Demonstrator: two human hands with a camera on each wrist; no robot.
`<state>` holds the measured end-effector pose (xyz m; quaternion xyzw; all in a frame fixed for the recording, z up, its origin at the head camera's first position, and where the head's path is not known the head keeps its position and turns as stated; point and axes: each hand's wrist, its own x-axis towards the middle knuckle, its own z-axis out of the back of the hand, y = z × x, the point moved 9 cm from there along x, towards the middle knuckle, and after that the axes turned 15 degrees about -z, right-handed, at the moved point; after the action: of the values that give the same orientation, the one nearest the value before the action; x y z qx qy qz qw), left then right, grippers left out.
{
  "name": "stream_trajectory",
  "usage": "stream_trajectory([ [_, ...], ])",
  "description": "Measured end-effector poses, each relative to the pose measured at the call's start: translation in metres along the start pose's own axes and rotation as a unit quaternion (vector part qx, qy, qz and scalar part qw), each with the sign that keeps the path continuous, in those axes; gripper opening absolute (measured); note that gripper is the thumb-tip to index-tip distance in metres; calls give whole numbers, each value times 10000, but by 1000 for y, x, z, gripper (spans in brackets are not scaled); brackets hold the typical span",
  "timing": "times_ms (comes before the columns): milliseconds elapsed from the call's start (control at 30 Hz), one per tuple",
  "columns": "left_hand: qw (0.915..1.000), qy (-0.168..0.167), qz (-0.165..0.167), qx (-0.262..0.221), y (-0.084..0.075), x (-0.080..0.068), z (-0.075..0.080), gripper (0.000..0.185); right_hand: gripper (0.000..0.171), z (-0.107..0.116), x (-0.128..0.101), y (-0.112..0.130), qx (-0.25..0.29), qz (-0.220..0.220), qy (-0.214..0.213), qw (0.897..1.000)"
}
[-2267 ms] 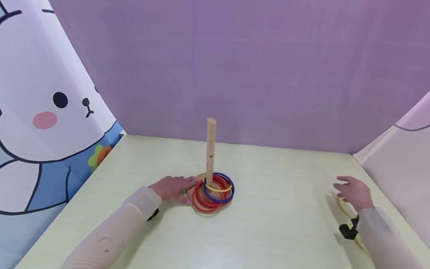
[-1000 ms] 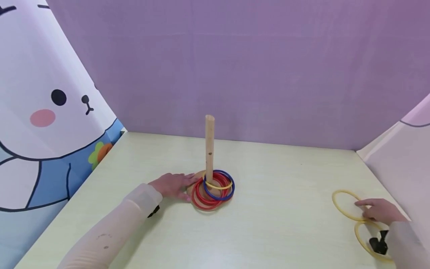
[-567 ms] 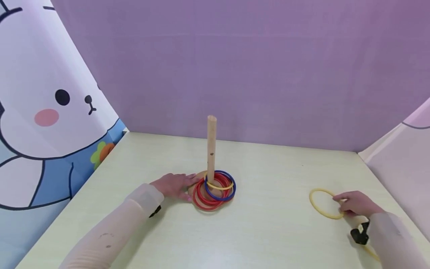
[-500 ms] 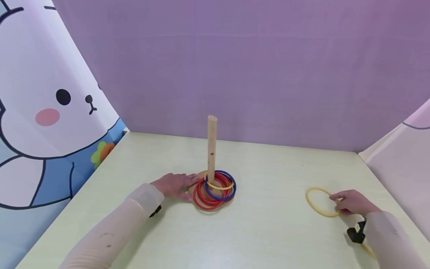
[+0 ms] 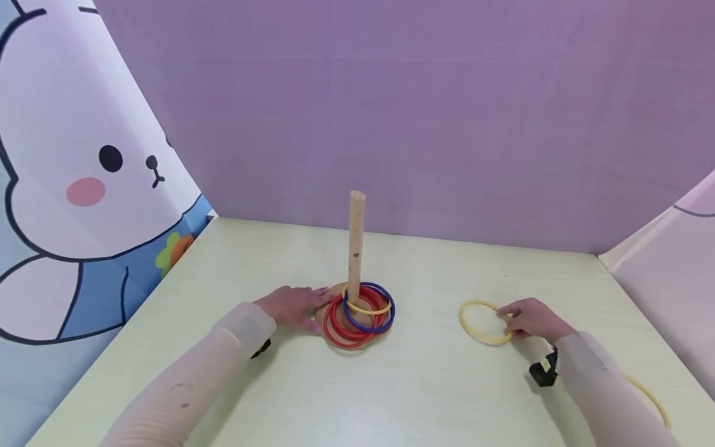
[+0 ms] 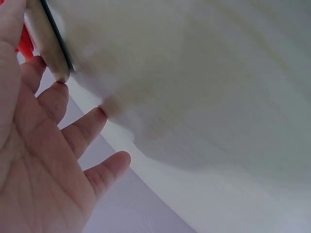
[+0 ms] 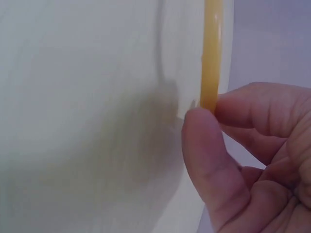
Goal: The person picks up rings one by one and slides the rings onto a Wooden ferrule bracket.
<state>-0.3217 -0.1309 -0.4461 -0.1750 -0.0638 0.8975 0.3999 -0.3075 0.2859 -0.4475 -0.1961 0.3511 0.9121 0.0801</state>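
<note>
A wooden peg [image 5: 355,248] rises from a round wooden base [image 5: 321,313] left of the table's middle. Several red rings [image 5: 335,340], a blue ring [image 5: 392,316] and a yellow ring lie loosely heaped around its foot. My left hand [image 5: 290,306] rests against the base's left side, fingers spread; in the left wrist view its fingertips touch the base's edge [image 6: 46,43]. Out to the right, my right hand [image 5: 530,318] pinches another yellow ring [image 5: 463,316] by its right side. The right wrist view shows thumb and forefinger on that yellow tube [image 7: 211,53], over its shadow.
A further yellow ring [image 5: 650,394] lies at the table's right, partly hidden under the right forearm. A purple cloth [image 5: 447,124] stands behind the pale table [image 5: 424,385], with a cartoon-printed cloth [image 5: 44,217] at the left and a pale one [image 5: 670,273] at the right.
My right hand reached out to the right, took hold of a yellow ring and has carried it leftward toward the peg. The left hand has stayed at the base.
</note>
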Motion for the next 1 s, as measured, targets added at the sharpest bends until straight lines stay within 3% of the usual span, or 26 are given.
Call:
stream_trajectory([
  [467,10000,8,-22,-52,-1,5,0,82,42,-28,4,48,224,321,-57,9992],
  [767,10000,-41,16,-42,1,6,-2,82,45,-23,-5,77,837,473,87,9953],
  [1000,9999,12,13,-108,3,6,-3,83,47,-9,-16,94,1435,612,-67,9877],
])
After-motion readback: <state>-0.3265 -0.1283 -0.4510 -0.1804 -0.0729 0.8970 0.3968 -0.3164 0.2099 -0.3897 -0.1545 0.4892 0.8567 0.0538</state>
